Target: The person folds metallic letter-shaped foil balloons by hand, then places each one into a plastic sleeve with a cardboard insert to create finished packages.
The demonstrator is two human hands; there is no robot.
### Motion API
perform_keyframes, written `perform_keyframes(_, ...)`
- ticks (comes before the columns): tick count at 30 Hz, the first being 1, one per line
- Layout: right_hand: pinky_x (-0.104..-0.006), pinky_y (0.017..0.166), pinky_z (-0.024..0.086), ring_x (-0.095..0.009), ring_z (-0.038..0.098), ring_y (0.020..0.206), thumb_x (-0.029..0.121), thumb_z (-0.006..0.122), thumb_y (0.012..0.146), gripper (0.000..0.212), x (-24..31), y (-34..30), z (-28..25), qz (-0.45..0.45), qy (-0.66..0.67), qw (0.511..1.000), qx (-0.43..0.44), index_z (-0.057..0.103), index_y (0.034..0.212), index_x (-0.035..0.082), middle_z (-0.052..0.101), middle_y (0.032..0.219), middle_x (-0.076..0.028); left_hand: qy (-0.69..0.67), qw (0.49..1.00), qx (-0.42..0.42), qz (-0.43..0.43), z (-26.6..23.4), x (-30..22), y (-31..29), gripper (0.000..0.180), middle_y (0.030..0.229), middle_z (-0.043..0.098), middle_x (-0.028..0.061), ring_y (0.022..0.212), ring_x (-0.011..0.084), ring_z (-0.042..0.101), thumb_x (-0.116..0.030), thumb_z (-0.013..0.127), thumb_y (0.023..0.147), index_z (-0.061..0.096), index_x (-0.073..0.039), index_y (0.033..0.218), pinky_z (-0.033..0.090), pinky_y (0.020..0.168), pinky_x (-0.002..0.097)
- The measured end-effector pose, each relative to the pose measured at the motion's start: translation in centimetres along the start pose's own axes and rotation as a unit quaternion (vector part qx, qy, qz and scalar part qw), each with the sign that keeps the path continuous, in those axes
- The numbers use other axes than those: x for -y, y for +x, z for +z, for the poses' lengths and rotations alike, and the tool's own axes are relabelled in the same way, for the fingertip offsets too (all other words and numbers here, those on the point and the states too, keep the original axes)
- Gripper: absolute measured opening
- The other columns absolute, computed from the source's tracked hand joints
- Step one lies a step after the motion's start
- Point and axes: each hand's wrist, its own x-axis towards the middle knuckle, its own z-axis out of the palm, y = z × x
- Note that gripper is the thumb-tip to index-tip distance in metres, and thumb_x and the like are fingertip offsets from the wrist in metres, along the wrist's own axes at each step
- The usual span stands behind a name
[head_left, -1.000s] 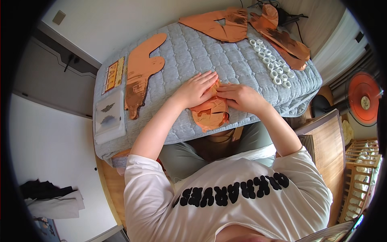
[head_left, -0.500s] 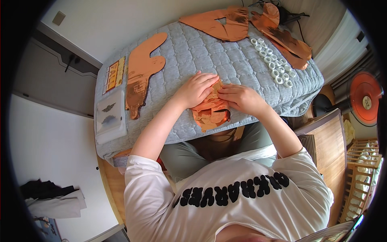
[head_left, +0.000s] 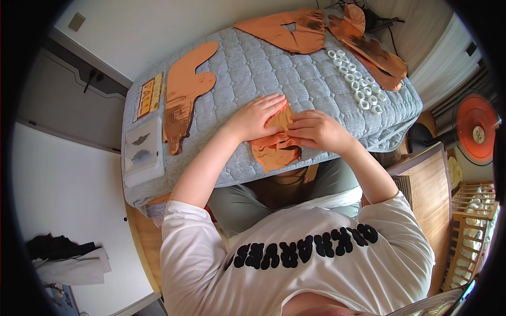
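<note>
Right hand (head_left: pixel 322 130) slightly farther from left hand (head_left: pixel 255 119), one orange foil (head_left: pixel 274 152) between

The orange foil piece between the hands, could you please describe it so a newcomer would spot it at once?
On the grey quilted mattress, look at the edge nearest the person. The left hand and right hand touch a crinkled foil piece. Unlike the other orange foil pieces farther off, it alone has hands on it.

"What is the person wearing?"
"A white T-shirt (head_left: pixel 316 276), behind the bare hands (head_left: pixel 257 119), with bold, rounded black lettering (head_left: pixel 320 249); loose short sleeves (head_left: pixel 184 231); grey-green trousers (head_left: pixel 238 208) between T-shirt and hands."
</note>
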Motion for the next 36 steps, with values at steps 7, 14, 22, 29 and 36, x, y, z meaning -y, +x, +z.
perform_keyframes(7,-0.0419,0.095,0.053,-0.026,0.068,0.11,0.022,0.079,0.08,0.029,0.3,-1.2,0.8,-0.032,-0.025,0.999,0.007,0.076,0.106,0.01,0.074,0.114,-0.006,-0.015,1.0,0.01,-0.001,-0.3,-0.1,-0.1,0.097,0.158,0.044,0.0156,0.148,0.0302,0.039,-0.045,0.082,0.073,0.044,-0.004,0.152,0.03,0.123,0.0465)
perform_keyframes(14,-0.0436,0.096,0.053,-0.027,0.067,0.114,0.023,0.075,0.08,0.031,1.5,-1.5,1.3,-0.033,-0.072,0.997,-0.002,0.074,0.11,0.012,0.071,0.119,-0.005,0.003,1.0,0.01,-0.005,-0.3,-0.6,-0.3,0.11,0.157,0.044,0.0155,0.147,0.0302,0.039,-0.054,0.086,0.065,0.043,-0.003,0.152,0.03,0.123,0.047)
perform_keyframes(22,-0.0444,0.099,0.05,-0.029,0.065,0.117,0.021,0.076,0.075,0.039,1.3,-1.3,1.1,-0.014,-0.064,0.998,0.017,0.073,0.113,0.013,0.069,0.123,-0.005,0.015,1.0,0.002,-0.02,-0.3,-0.6,-0.2,0.111,0.158,0.043,0.0159,0.148,0.0303,0.038,-0.054,0.087,0.064,0.042,-0.003,0.152,0.03,0.123,0.0485)
perform_keyframes(29,-0.0486,0.104,0.047,-0.033,0.06,0.124,0.013,0.079,0.069,0.05,-0.5,-0.2,-0.2,0.047,-0.009,0.998,0.051,0.069,0.118,0.01,0.066,0.127,-0.01,0.034,0.996,-0.015,-0.078,0.0,0.8,1.1,0.109,0.158,0.042,0.0165,0.149,0.0322,0.037,-0.057,0.085,0.068,0.041,-0.003,0.152,0.029,0.123,0.05)
perform_keyframes(36,-0.0477,0.104,0.045,-0.032,0.057,0.122,0.011,0.075,0.077,0.049,-1.4,-0.1,-0.3,0.047,0.004,0.994,0.098,0.066,0.125,0.015,0.06,0.13,-0.008,0.022,0.999,-0.01,-0.041,0.3,2.3,1.5,0.114,0.16,0.039,0.0167,0.15,0.0326,0.034,-0.054,0.087,0.066,0.038,-0.003,0.155,0.028,0.124,0.0485)
